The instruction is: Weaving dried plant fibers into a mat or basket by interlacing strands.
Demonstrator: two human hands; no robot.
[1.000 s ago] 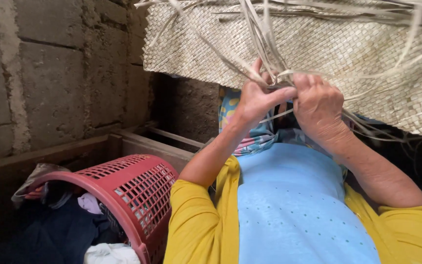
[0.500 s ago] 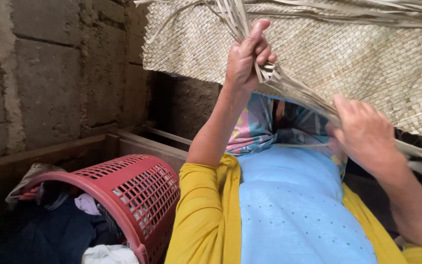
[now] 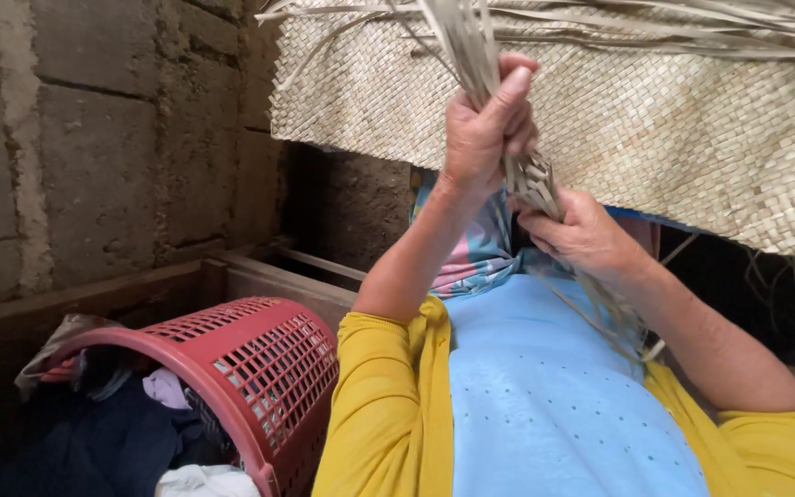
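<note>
Straw strips (image 3: 499, 120) hang from the woven mat (image 3: 674, 120) just behind our fingers. Our left hand (image 3: 485, 129) clenches the bundle high, our right hand (image 3: 581, 235) grips it just below; we do best keeping both holds tight and the strands together.

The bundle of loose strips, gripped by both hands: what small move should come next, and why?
Probably draw the right hand down along the bundle of strips while the left hand grips it above. The strips below the right hand fan out loosely, and the woven mat hangs just behind.
</note>
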